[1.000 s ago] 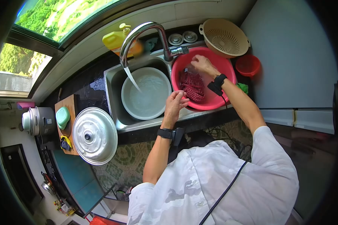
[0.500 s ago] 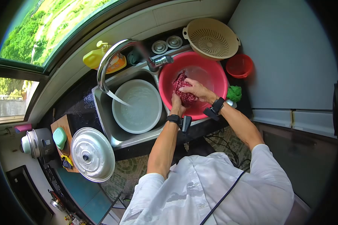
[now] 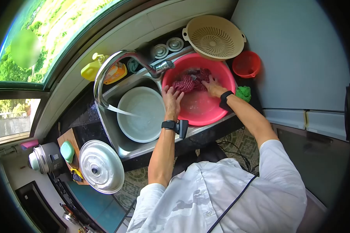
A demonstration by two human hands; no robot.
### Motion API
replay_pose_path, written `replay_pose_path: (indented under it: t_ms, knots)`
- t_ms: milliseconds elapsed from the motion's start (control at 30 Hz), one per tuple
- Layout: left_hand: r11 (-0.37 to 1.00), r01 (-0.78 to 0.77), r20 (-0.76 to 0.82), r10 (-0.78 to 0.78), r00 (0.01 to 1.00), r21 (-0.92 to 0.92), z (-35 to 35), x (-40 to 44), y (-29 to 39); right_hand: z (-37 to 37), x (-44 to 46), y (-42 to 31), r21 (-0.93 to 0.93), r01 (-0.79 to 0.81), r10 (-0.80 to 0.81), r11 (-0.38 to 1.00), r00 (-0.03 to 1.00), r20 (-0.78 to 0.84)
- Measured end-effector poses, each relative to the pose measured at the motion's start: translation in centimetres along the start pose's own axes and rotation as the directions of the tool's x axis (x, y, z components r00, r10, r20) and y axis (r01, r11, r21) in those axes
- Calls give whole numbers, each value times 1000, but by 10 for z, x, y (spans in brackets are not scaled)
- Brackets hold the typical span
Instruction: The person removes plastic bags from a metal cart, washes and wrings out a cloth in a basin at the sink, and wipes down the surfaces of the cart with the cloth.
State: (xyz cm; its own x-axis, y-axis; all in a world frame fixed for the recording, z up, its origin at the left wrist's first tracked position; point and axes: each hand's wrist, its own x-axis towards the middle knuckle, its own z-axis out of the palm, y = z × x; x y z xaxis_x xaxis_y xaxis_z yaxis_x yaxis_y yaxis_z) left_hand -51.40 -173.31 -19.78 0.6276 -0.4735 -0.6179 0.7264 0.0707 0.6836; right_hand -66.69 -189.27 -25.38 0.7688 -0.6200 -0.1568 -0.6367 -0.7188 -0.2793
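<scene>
A dark red, pale-patterned cloth (image 3: pixel 185 84) lies spread in shallow water inside a pink basin (image 3: pixel 226 101). My left hand (image 3: pixel 172 102) is open at the basin's left side, its fingers apart beside the cloth's left end. Over the right part of the cloth is my right hand (image 3: pixel 214 87), fingers stretched out and touching or nearly touching the fabric. Both wrists wear black straps.
Water runs from a curved faucet (image 3: pixel 98 91) into a grey basin (image 3: pixel 140 136) in the sink. Behind stand a beige colander (image 3: pixel 215 37) and yellow bottle (image 3: pixel 90 71). A red bowl (image 3: pixel 246 64) and green scrubber (image 3: pixel 243 93) are right; a metal lid (image 3: pixel 101 167) lies left.
The bunched cloth has been let go and now lies spread toward the basin's back. My hands have moved apart, left hand to the left rim, right hand to the right.
</scene>
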Motion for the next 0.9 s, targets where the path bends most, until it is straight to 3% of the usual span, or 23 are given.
replay_pose_path:
  t_ms: [67,100,133,167,200,233,267,300,333,367,467,533,567,600,633,667,733,800,833,900]
  knots:
    - [990,-20,28,16,999,138,5,3,-19,-3,-3,-9,18,52,-55,999,919,390]
    - [946,-23,162,-31,986,323,-14,34,-42,-7,-3,-14,14,52,-53,999,919,390]
    - [947,-26,167,-29,986,320,-23,43,-54,-13,-4,-19,169,47,-134,984,824,551]
    - [837,-92,276,-72,959,539,-27,46,-63,-24,-4,-28,315,13,-233,949,700,675]
    - [698,-277,401,-16,916,660,-33,52,-73,-73,-24,-52,440,-145,-186,886,758,625]
    - [522,-461,519,41,854,718,-32,47,-73,-70,-24,-47,459,-63,-239,886,786,570]
    - [533,-460,517,49,855,710,-31,42,-74,-68,-25,-41,473,18,-293,881,805,515]
    - [383,-478,508,27,861,790,-17,17,-52,-78,-30,-40,464,21,-292,885,803,520]
    - [218,-487,498,5,867,846,-8,1,-39,-98,-36,-41,537,140,-370,832,861,350]
    - [220,-491,502,7,865,843,-7,-3,-40,-118,-42,-44,584,267,-433,766,887,162]
    - [127,-480,486,-23,874,868,-3,-4,-45,-169,-54,-51,615,339,-442,711,897,16]
    - [308,-635,695,-150,703,708,-5,10,-58,-198,-62,-57,661,367,-419,654,904,-87]
    - [303,-698,734,-7,679,649,-4,12,-65,-206,-64,-57,701,396,-388,593,904,-182]
    - [303,-704,740,-4,673,642,1,8,-62,-207,-65,-54,696,399,-386,597,903,-187]
    - [657,-498,680,-29,733,566,10,-3,-53,-204,-64,-48,709,321,-270,628,944,-188]
    - [897,-209,627,-91,774,389,18,-16,-43,-199,-64,-41,725,239,-149,646,971,-187]
    - [848,-233,566,-93,819,476,30,-39,-14,-174,-60,-23,756,232,-88,612,970,-226]
    - [937,-116,550,-91,830,330,33,-47,-3,-153,-58,-9,578,79,-14,812,993,-116]
    - [961,-166,660,-22,751,221,37,-49,1,-142,-59,-7,654,-28,64,756,997,-30]
    - [960,-223,700,43,713,168,48,-57,5,-116,-57,-9,770,-287,209,570,957,202]
